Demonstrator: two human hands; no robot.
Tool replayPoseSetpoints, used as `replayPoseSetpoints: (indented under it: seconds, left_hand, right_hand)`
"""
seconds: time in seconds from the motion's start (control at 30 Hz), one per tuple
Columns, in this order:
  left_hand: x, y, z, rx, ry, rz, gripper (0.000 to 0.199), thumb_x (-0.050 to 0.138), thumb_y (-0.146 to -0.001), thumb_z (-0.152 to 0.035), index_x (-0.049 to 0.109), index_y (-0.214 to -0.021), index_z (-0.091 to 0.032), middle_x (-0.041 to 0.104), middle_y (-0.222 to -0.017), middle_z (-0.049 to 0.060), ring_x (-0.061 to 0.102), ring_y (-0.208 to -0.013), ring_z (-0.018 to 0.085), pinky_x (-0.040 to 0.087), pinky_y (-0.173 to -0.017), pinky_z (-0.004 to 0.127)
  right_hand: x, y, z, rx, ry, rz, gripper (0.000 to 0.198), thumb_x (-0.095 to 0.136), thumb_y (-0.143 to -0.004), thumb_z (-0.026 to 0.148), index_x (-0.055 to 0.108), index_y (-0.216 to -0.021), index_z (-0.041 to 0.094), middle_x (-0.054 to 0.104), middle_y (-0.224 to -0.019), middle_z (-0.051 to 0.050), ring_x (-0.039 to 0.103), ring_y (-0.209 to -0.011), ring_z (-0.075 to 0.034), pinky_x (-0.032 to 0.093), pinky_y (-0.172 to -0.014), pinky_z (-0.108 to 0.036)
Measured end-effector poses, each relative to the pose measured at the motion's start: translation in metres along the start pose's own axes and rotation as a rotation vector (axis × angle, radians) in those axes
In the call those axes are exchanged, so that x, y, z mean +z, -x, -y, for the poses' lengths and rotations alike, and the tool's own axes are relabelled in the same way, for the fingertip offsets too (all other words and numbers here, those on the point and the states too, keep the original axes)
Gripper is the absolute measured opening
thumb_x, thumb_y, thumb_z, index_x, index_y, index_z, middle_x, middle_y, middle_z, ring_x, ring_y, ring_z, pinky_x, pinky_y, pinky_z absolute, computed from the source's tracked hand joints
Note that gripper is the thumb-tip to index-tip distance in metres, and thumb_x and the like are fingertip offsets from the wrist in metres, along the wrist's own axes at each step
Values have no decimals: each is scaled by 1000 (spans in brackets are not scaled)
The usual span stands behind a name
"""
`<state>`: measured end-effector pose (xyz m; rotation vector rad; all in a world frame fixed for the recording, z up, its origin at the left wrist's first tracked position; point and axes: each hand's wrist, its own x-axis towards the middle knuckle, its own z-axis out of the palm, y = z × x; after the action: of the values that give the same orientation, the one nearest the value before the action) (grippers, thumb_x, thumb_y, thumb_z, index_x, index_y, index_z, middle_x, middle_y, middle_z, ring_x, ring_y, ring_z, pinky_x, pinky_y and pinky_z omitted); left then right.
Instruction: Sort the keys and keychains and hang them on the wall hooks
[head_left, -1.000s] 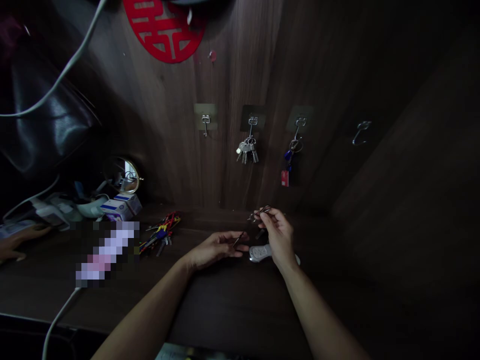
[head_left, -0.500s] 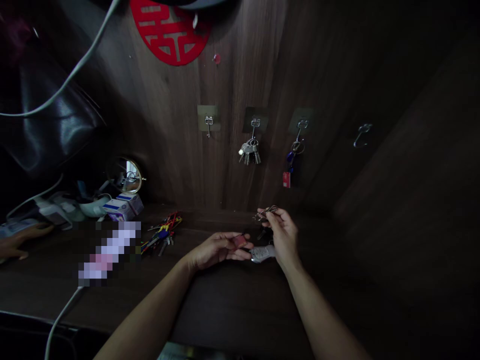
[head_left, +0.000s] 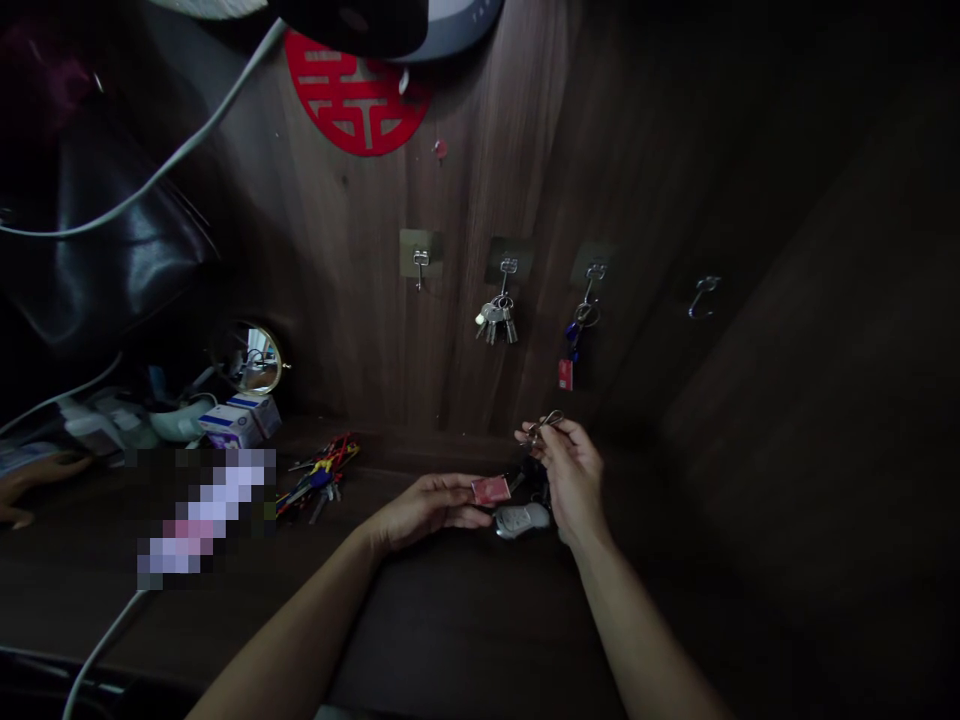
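My left hand (head_left: 431,510) pinches a small red tag (head_left: 491,490) by its left edge, between thumb and fingers. My right hand (head_left: 574,470) is closed on a metal key ring (head_left: 546,424), held up between thumb and forefinger. Below the ring a grey car key fob (head_left: 521,520) hangs between my two hands, near the left fingertips. Dark pieces hang beside the fob, too dim to make out. On the wall above, a bunch of silver keys (head_left: 498,322) hangs from one hook, and a ring with blue pieces and a red tag (head_left: 565,375) hangs from another.
Keys with coloured bands (head_left: 322,475) lie on the dark shelf at left, near small boxes (head_left: 236,420) and a round mirror (head_left: 259,360). A bare hook (head_left: 421,262) and a second hook (head_left: 703,298) are on the wall. A white cable (head_left: 187,145) crosses the upper left.
The view has shifted slightly. My left fingers have moved so the red tag lies flatter and more exposed, and the fob shows more fully. My right hand keeps its pinch on the ring.
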<state>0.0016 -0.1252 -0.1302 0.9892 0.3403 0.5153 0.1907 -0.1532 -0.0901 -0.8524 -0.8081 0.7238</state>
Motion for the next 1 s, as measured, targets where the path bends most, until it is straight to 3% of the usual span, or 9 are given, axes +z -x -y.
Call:
replayPoseSetpoints:
  seconds: [0.43, 1.0]
  left_hand:
    - [-5, -4, 2, -13, -71, -59, 38, 66, -75, -18, 59, -112, -14, 63, -111, 14, 64, -86, 16, 44, -84, 31]
    - [-9, -9, 1, -32, 17, -92, 35, 65, -76, -18, 60, -110, -14, 62, -109, 13, 64, -86, 17, 44, -81, 31]
  right_hand:
    - [-4, -11, 16, 87, -47, 100, 25, 72, -67, 34, 58, -82, 20, 70, -80, -2, 68, -75, -17, 50, -64, -24]
    - [-5, -35, 35, -62, 18, -14, 27, 76, -60, 28, 63, -82, 18, 68, -72, 0, 61, -62, -10, 49, -58, -22]
